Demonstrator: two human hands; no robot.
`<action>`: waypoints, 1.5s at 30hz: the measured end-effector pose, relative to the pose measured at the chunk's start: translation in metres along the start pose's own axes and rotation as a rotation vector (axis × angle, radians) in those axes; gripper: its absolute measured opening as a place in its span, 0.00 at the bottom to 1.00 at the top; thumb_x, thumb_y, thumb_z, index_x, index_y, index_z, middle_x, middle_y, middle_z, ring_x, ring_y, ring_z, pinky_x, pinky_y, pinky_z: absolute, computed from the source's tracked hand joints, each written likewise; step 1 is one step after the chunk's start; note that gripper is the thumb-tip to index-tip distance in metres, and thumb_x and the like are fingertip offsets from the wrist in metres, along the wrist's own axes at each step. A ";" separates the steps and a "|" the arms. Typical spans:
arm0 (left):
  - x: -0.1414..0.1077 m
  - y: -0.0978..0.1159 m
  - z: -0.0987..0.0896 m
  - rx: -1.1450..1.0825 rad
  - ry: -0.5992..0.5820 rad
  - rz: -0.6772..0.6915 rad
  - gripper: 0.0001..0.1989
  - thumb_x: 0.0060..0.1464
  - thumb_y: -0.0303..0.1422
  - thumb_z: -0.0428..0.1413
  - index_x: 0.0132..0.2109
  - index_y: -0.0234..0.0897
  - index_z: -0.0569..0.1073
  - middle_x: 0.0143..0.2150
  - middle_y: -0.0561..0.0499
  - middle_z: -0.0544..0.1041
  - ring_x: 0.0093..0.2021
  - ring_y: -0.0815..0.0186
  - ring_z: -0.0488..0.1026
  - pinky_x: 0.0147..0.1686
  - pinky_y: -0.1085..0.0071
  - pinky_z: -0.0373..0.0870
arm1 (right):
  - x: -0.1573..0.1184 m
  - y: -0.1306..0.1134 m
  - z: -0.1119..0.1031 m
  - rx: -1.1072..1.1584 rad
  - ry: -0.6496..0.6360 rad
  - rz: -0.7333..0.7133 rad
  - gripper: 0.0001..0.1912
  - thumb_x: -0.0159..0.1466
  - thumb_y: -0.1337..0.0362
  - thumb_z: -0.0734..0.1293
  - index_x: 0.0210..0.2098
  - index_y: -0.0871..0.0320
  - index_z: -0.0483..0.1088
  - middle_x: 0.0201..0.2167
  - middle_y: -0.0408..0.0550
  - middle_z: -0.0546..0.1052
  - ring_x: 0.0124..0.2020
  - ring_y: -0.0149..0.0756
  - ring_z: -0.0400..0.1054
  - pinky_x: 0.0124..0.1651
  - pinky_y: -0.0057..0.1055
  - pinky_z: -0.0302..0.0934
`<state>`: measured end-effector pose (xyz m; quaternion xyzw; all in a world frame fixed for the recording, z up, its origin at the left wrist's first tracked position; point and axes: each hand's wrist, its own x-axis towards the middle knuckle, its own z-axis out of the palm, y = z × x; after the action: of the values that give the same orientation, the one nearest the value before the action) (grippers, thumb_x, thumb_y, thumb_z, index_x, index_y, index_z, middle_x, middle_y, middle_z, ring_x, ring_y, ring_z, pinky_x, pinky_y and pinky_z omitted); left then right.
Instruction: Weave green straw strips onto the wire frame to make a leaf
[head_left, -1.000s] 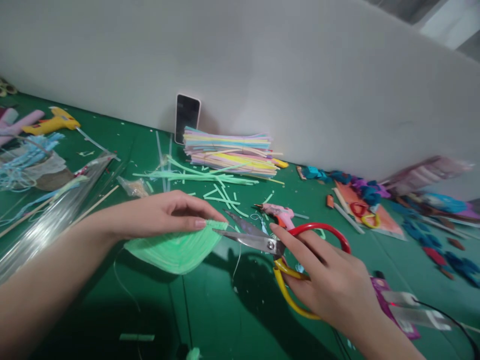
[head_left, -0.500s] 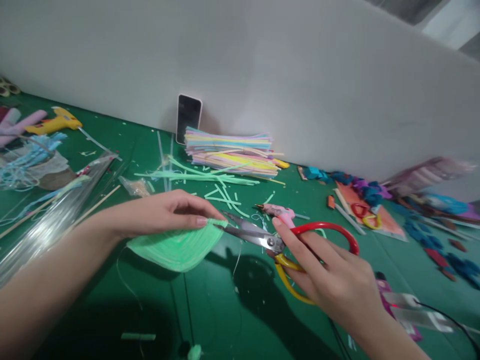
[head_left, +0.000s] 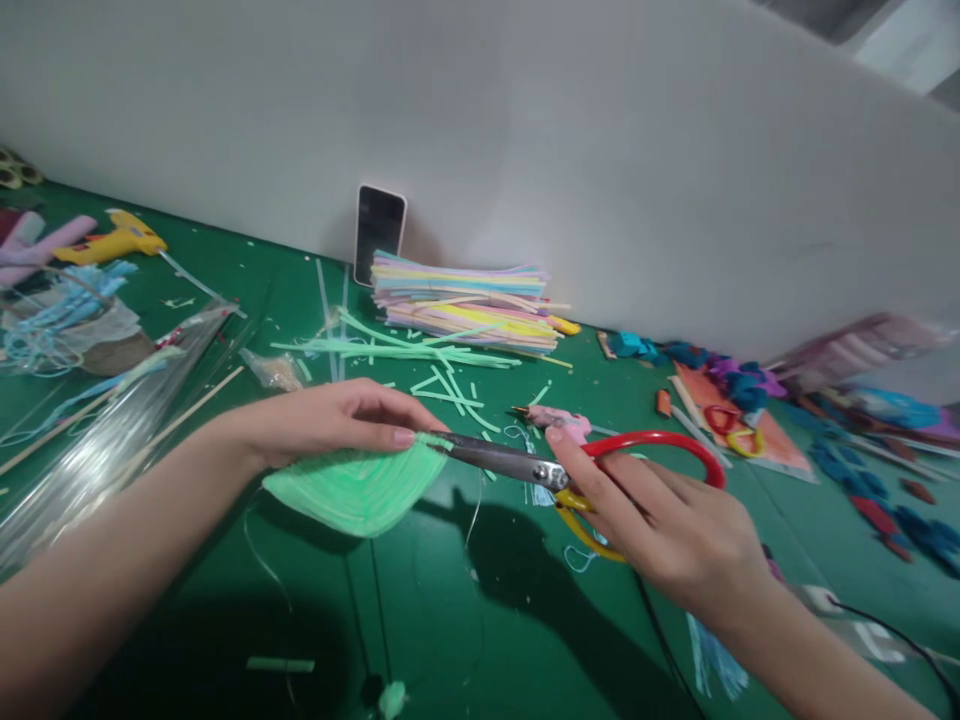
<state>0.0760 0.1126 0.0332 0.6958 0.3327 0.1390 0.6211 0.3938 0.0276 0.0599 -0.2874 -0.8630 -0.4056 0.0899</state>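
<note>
Between the thumb and fingers of my left hand [head_left: 352, 425] is a green fan-shaped piece [head_left: 364, 490] that looks wound from fine strands. My right hand [head_left: 660, 520] grips scissors [head_left: 517, 462] by their red and yellow handles. The blades are closed together, and their tips meet the right corner of the green piece near my left thumb. Thin threads hang down below the piece. A small green tuft [head_left: 391, 698] lies lower down, near the bottom edge of the view.
Bundled pastel strips [head_left: 461, 300] lie before a phone [head_left: 379, 230] leaning on the wall. Loose green strips [head_left: 405, 350] scatter nearby. A pink glue gun [head_left: 559, 420] sits behind the scissors; a yellow glue gun [head_left: 120, 238] is far left. Clear plastic sleeves [head_left: 112, 430] lie left.
The scissor blades were apart around the corner of the green piece and have now come together. My right hand has squeezed the handles closer. My left hand holds nearly the same spot.
</note>
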 end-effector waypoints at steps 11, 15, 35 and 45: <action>0.003 -0.005 -0.002 -0.054 0.006 -0.030 0.14 0.57 0.39 0.59 0.50 0.48 0.78 0.49 0.52 0.77 0.49 0.62 0.71 0.46 0.70 0.66 | 0.033 0.028 0.004 -0.141 0.119 -0.200 0.07 0.62 0.69 0.70 0.40 0.59 0.77 0.19 0.41 0.71 0.21 0.31 0.58 0.26 0.31 0.48; 0.004 -0.006 -0.002 -0.043 0.027 -0.037 0.14 0.57 0.38 0.59 0.50 0.49 0.78 0.48 0.54 0.78 0.48 0.63 0.71 0.46 0.71 0.65 | 0.039 0.031 0.007 -0.137 0.123 -0.235 0.05 0.63 0.70 0.69 0.38 0.59 0.77 0.19 0.43 0.71 0.24 0.33 0.58 0.27 0.33 0.45; 0.008 -0.018 -0.005 -0.126 -0.004 -0.036 0.15 0.56 0.38 0.59 0.51 0.45 0.77 0.49 0.52 0.76 0.47 0.64 0.69 0.47 0.69 0.63 | 0.046 0.033 0.028 -0.121 0.106 -0.293 0.06 0.64 0.70 0.67 0.31 0.57 0.74 0.16 0.39 0.66 0.20 0.30 0.55 0.25 0.31 0.45; 0.013 -0.026 -0.009 -0.153 0.069 -0.082 0.16 0.55 0.39 0.59 0.51 0.44 0.77 0.46 0.51 0.75 0.42 0.65 0.68 0.41 0.70 0.63 | 0.057 0.039 0.034 -0.101 -0.002 -0.300 0.10 0.65 0.73 0.62 0.33 0.57 0.74 0.18 0.42 0.69 0.22 0.32 0.55 0.25 0.33 0.40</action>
<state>0.0729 0.1275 0.0072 0.6269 0.3706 0.1621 0.6659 0.3721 0.0968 0.0843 -0.1597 -0.8749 -0.4570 0.0131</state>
